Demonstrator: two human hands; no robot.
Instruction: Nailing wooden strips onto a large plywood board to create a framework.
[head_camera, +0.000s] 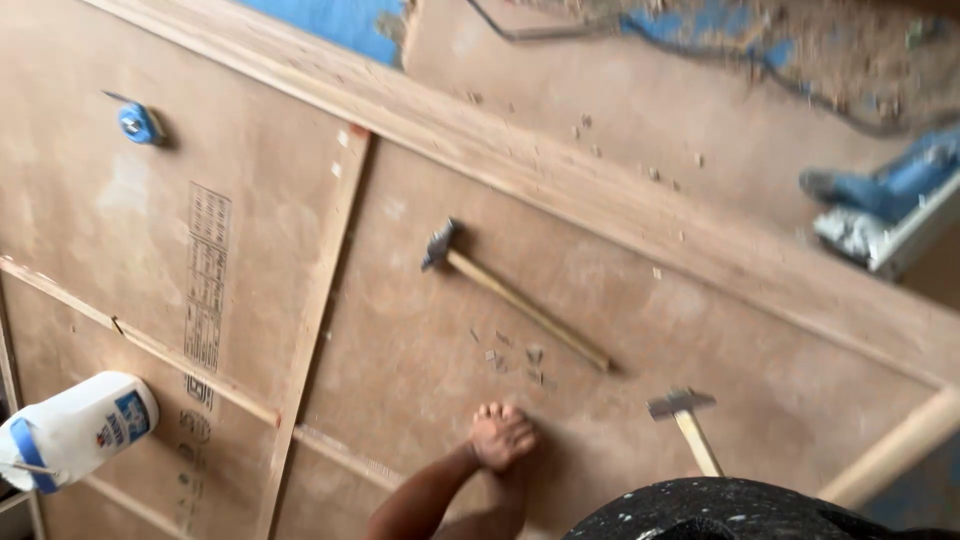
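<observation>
I see one hand (502, 436) low in the frame, pressed down on the plywood panel (420, 330). The fingers (497, 413) are curled together, tips touching the board; I can't tell whether they pinch anything. A forearm runs from it to the bottom edge. Which hand it is, I cannot tell; the other is not visible.

Just above the fingers lies a scatter of small wood chips (515, 357). Beyond those, a hammer (512, 293) rests flat on the panel, dark head up-left, wooden handle slanting down-right. A second hammer (686, 418) lies right of the hand, head up, handle running under the dark speckled cloth (720, 510) at the bottom edge. Neither hammer touches the hand.

Thin wooden battens (315, 320) cross the panel. At lower left, a white plastic bottle (78, 428) lies on its side. At upper left, a small blue tape measure (138, 123) sits on the board.
</observation>
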